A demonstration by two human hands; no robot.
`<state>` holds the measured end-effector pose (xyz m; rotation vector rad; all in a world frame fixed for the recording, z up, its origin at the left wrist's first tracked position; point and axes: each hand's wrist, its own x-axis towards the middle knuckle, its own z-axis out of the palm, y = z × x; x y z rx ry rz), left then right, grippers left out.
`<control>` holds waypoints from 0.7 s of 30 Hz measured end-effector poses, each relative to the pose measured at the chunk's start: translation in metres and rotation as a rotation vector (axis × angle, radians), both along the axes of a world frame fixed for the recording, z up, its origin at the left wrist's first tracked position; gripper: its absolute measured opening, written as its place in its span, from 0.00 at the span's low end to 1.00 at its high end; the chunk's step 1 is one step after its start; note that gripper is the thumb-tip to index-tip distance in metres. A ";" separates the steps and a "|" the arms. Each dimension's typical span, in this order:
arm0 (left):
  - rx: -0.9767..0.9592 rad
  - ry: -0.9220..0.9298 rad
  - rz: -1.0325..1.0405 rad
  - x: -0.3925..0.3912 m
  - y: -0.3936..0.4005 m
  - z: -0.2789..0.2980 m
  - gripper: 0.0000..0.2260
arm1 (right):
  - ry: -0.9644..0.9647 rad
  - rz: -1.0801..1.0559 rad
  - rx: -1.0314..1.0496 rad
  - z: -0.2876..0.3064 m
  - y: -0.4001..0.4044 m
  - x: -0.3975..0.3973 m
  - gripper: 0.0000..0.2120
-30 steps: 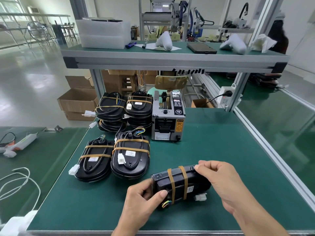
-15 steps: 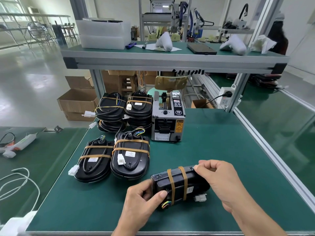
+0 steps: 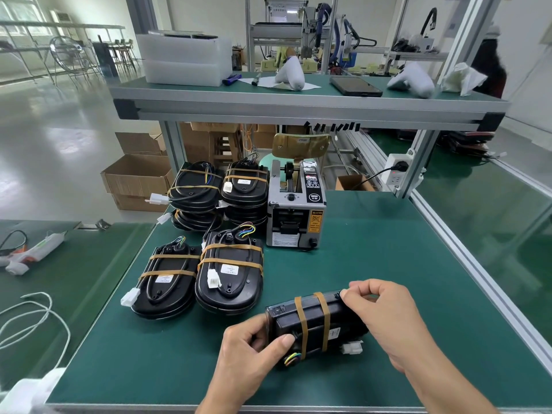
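left grip (image 3: 248, 354) clamped round end of black banded housing (image 3: 343, 318) | right grip (image 3: 385, 324) pinching its top corner | near tabletop (image 3: 388, 249) front edge

Bright, even daylight; glare on the floor (image 3: 59, 138); wide-angle bending at edges.

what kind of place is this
Most likely a factory assembly or packing station: a green-matted workbench, rows of identical black units bound with tan bands, a tape dispenser beside them, and cardboard boxes on the floor. The left hand and right hand hold another banded unit.
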<state>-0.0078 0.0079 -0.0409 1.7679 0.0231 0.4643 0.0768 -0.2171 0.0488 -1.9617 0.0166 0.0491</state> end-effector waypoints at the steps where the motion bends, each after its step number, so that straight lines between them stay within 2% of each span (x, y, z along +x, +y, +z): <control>1: 0.008 -0.004 0.011 0.000 0.000 0.000 0.25 | -0.001 -0.001 0.004 -0.001 0.000 0.000 0.07; 6: 0.008 0.013 -0.003 -0.001 -0.001 0.003 0.17 | 0.038 -0.019 0.068 -0.003 -0.001 0.001 0.05; 9: -0.016 0.003 -0.023 -0.002 -0.002 0.006 0.14 | 0.074 -0.011 0.164 -0.002 -0.003 0.002 0.08; 13: -0.003 0.001 -0.008 -0.003 -0.002 0.007 0.15 | 0.127 0.026 0.229 0.003 -0.004 0.002 0.08; 17: -0.020 -0.008 -0.022 -0.003 -0.003 0.009 0.14 | 0.127 0.029 0.210 0.004 -0.003 0.001 0.09; 21: -0.016 -0.012 -0.017 -0.002 -0.002 0.006 0.18 | 0.098 0.011 0.158 -0.001 0.000 0.001 0.07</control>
